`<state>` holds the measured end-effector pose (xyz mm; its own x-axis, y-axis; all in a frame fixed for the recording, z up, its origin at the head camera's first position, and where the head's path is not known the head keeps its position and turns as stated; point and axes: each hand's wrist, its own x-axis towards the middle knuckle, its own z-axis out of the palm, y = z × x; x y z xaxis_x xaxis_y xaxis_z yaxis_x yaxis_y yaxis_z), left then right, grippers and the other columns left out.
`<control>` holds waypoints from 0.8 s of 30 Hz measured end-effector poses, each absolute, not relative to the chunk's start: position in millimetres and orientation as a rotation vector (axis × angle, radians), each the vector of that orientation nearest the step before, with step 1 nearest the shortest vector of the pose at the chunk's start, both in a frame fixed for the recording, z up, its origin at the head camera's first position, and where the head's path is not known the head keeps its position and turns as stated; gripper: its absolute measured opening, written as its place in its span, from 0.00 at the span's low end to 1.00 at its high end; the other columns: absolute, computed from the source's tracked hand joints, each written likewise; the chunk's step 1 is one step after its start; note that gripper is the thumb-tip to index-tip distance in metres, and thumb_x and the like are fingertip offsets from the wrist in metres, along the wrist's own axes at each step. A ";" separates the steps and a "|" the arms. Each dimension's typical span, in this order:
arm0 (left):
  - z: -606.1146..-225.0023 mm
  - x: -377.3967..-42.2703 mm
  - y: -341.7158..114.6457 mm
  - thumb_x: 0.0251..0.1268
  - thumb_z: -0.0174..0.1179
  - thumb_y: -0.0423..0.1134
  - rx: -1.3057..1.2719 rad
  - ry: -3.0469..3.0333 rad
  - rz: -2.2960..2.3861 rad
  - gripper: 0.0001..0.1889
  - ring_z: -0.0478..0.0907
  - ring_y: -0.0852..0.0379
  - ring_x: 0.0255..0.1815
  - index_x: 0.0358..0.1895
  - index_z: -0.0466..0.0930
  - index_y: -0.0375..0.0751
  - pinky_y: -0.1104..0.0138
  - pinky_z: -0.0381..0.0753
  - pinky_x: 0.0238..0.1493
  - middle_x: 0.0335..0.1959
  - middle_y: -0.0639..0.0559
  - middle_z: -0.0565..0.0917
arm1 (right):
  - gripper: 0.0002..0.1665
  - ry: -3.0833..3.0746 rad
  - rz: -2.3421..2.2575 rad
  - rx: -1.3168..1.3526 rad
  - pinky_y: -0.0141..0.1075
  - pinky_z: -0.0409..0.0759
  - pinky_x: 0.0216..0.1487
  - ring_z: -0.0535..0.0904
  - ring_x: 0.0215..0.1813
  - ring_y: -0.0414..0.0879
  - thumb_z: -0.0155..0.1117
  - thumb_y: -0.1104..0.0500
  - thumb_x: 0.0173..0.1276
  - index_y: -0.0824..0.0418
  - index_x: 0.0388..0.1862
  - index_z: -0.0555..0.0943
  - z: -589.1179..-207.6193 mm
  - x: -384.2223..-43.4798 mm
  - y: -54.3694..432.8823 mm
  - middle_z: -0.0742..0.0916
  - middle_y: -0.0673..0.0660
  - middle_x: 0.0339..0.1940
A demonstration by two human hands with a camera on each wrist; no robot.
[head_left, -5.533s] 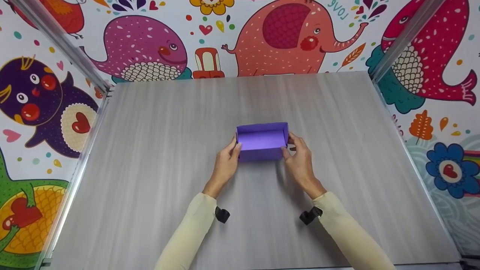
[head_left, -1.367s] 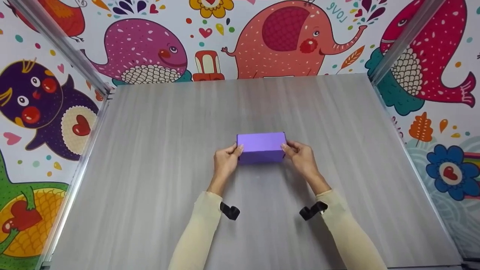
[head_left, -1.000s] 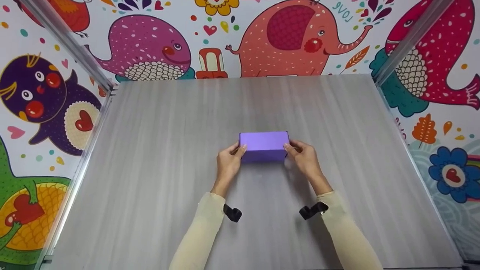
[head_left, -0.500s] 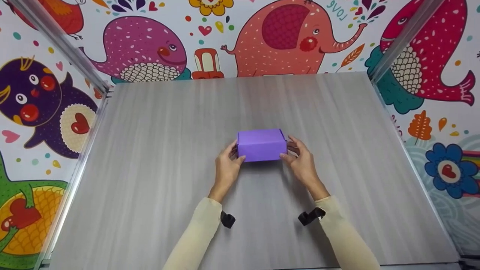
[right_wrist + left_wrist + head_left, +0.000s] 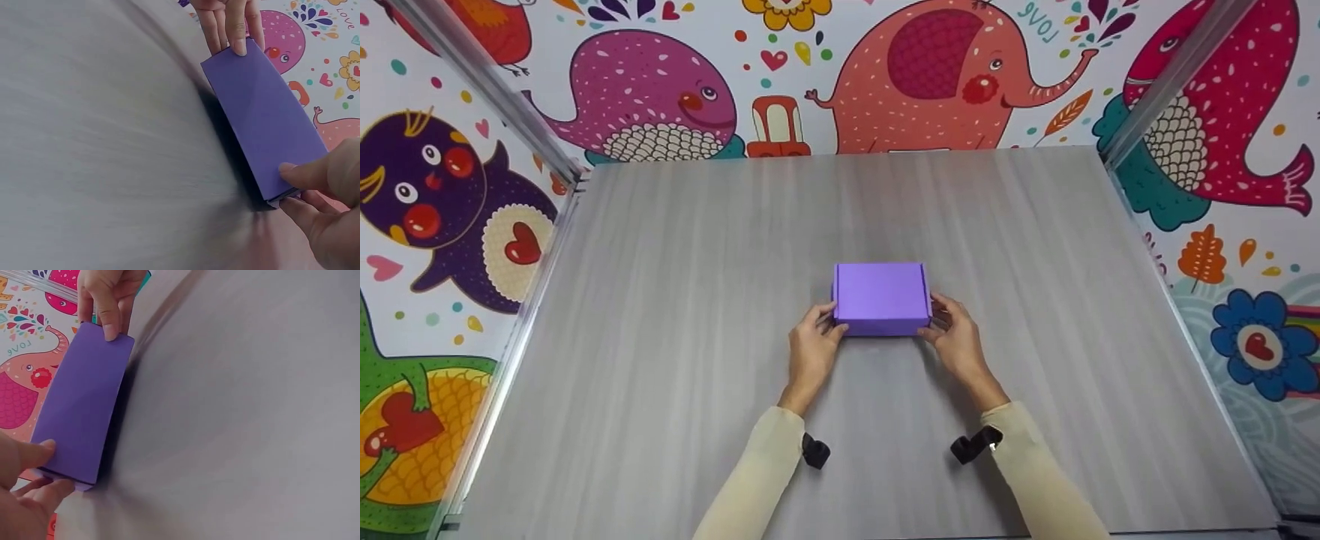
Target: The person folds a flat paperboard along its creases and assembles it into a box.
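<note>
A small purple cardboard box (image 5: 881, 291) lies between both hands near the middle of the table, its broad flat face upward in the head view. At its left end my left hand (image 5: 813, 351) holds it, thumb on the near side and fingers at the end. My right hand (image 5: 958, 343) grips the right end in the same way. In the left wrist view the long near side of the box (image 5: 84, 402) shows, with a dark shadow under its lower edge. Whether its base touches the table cannot be told. The inside of the box is hidden.
The grey wood-grain table (image 5: 697, 300) spreads around the box. Printed cartoon walls stand at the back and sides, with metal posts (image 5: 1177, 82) at the far corners. A black wrist device (image 5: 814, 451) sits at each cream sleeve (image 5: 750, 472).
Earlier the box showed a hollow recess toward the camera, then a narrow purple face. It has been tilted so its broad face is up, and both hands have come slightly nearer the person.
</note>
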<state>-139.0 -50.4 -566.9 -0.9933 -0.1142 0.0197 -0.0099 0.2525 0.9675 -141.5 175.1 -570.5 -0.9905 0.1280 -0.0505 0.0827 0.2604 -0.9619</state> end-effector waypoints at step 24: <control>-570.5 -125.4 -65.7 0.57 0.70 0.25 0.022 -2.508 -1.718 0.25 0.83 0.37 0.58 0.60 0.79 0.32 0.57 0.85 0.55 0.58 0.31 0.82 | 0.41 -2.444 2.016 -0.263 0.48 0.69 0.74 0.69 0.72 0.68 0.64 0.80 0.59 0.76 0.72 0.64 -575.4 -131.2 192.9 0.74 0.76 0.66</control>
